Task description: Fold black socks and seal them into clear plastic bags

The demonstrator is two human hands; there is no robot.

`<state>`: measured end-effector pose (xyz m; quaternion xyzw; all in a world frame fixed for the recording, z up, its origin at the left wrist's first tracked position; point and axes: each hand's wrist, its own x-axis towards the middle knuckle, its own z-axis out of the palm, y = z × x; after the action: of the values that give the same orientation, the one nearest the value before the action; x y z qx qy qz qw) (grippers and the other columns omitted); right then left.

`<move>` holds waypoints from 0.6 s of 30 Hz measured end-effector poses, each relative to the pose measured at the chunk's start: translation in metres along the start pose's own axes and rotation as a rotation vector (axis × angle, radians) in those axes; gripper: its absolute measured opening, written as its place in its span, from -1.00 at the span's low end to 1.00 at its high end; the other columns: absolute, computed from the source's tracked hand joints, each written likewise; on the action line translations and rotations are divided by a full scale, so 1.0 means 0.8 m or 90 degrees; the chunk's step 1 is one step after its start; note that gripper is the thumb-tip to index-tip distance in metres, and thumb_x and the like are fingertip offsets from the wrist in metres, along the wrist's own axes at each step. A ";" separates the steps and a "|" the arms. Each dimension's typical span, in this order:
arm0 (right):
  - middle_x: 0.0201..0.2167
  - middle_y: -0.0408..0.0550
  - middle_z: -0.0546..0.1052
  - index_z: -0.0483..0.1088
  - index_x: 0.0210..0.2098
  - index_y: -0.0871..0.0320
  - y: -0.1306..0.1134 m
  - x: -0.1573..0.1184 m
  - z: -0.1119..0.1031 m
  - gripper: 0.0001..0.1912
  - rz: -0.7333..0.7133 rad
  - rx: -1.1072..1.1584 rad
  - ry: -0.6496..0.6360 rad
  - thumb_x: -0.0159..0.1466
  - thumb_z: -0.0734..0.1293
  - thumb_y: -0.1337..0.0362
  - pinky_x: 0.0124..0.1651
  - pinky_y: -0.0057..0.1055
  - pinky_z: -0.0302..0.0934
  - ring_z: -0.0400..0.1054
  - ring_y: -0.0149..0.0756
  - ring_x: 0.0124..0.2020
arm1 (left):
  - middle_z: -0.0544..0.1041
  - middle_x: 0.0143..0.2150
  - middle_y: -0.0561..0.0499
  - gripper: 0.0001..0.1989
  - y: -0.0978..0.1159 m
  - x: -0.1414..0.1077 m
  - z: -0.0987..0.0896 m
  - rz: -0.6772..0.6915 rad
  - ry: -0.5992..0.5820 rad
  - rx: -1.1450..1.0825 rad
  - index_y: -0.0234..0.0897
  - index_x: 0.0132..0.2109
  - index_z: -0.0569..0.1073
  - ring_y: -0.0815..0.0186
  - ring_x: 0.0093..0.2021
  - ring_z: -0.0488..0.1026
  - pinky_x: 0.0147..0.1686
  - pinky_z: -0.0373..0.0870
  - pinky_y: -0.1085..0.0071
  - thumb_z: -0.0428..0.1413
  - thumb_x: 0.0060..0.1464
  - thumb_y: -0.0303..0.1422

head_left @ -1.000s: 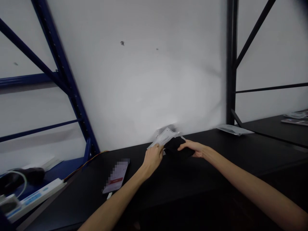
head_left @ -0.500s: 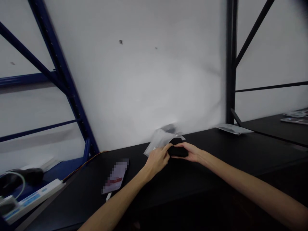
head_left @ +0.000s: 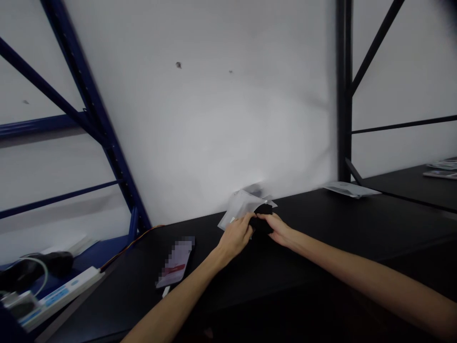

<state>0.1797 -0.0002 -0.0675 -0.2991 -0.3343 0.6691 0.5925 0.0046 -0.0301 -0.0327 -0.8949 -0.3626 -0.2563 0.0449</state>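
Both hands are closed on a soft-looking black item (head_left: 264, 223), perhaps folded fabric; its kind cannot be made out. My left hand (head_left: 236, 234) pinches its left side, thumb and fingers bent. My right hand (head_left: 281, 229) grips the right side with the thumb on top, its other fingers mostly hidden. Just behind the item, clear plastic bags (head_left: 240, 206) lie crumpled close to the wall, near my left fingers.
A phone (head_left: 178, 261) with a white plug lies left on the black tabletop (head_left: 314, 238). A white power strip (head_left: 64, 295) sits at the lower left beside a blue rack post (head_left: 110, 143). A flat plastic packet (head_left: 352, 189) lies at the right near a black post (head_left: 343, 95).
My right hand has turned, and its lower fingers have drawn in beneath the black item. The item's right part now looks shorter. The view has shifted slightly.
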 end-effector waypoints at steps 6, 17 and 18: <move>-0.43 -0.08 0.57 0.46 -0.25 0.15 -0.005 -0.005 0.002 -0.82 -0.016 0.003 0.092 0.14 0.45 0.38 -0.34 -0.29 0.41 0.49 -0.21 -0.43 | 0.57 -0.02 -0.10 -0.64 0.006 0.003 0.002 0.011 -0.019 0.144 -0.23 0.17 0.45 0.15 -0.09 0.51 -0.01 0.39 0.21 -0.09 0.35 -0.47; -0.54 -0.10 0.50 0.40 -0.39 0.12 -0.019 -0.010 -0.003 -0.91 0.057 0.071 0.059 0.11 0.32 0.42 -0.35 -0.36 0.39 0.44 -0.24 -0.43 | 0.55 -0.07 -0.13 -0.61 0.015 0.006 -0.003 0.010 -0.045 0.262 -0.25 0.20 0.49 0.14 -0.12 0.51 -0.02 0.42 0.18 -0.02 0.30 -0.47; -0.55 -0.11 0.49 0.40 -0.40 0.12 -0.019 -0.011 -0.002 -0.92 0.057 0.069 0.053 0.10 0.31 0.42 -0.36 -0.37 0.38 0.43 -0.26 -0.44 | 0.54 -0.06 -0.13 -0.60 0.016 0.005 -0.002 0.008 -0.031 0.254 -0.25 0.23 0.45 0.13 -0.10 0.51 -0.02 0.42 0.18 -0.03 0.31 -0.47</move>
<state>0.1911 -0.0078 -0.0567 -0.3087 -0.2587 0.6991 0.5908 0.0149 -0.0374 -0.0281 -0.8764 -0.4016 -0.1572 0.2143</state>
